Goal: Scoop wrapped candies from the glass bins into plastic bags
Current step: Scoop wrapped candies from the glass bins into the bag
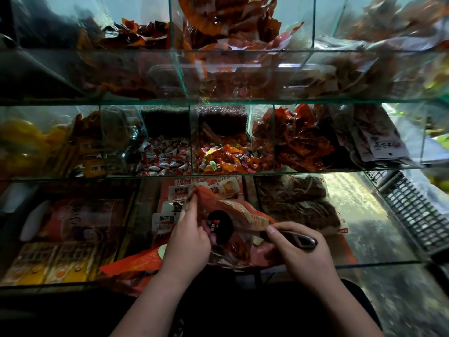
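Note:
A thin red plastic bag (233, 215) hangs open in front of the lowest glass shelf. My left hand (188, 242) pinches its left rim and holds the mouth up. My right hand (298, 251) grips the metal handle of a scoop (297, 238); the scoop's bowl is inside the bag and shows only as a dark shape through the plastic. Some wrapped pieces lie in the bottom of the bag. On the middle shelf, one glass bin holds white and red wrapped candies (165, 154). The bin beside it holds orange and yellow wrapped candies (226, 159).
Glass bins of red snack packets (303, 139) fill the middle and top shelves. Boxed goods (80, 222) sit behind the lower glass on the left. A black plastic crate (418, 210) stands at the right. A glass edge (364, 265) runs just under my hands.

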